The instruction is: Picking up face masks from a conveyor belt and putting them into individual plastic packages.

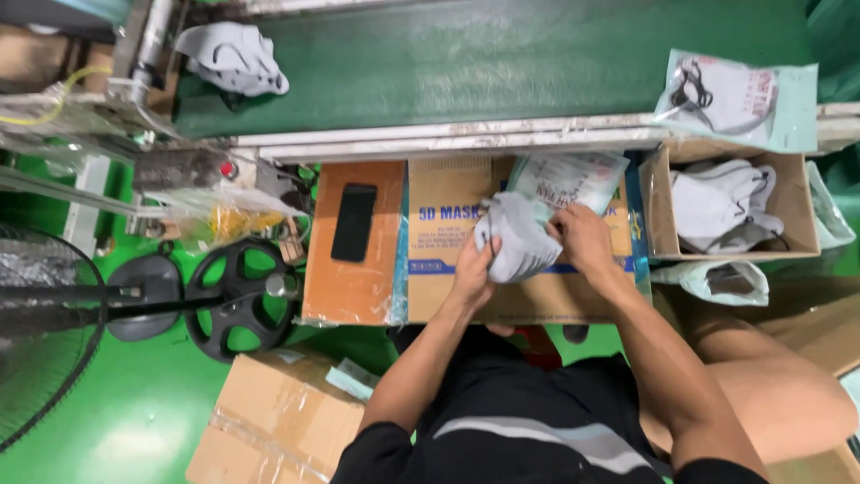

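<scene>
- Currently we hold a folded grey mask (518,240) over the cardboard box (448,233) on our lap; left hand (472,272) fingers pinch its lower edge, right hand (580,238) fingers press together on its top.
- Judged step: feeding the mask into the pale printed pouch (573,177) just behind it; next move needs the pouch mouth held open.
- Filled pouch (739,97) lies on the green belt (502,63), far right.
- Open carton of masks (727,204) sits right; black phone (353,222) lies on orange board, left.
</scene>
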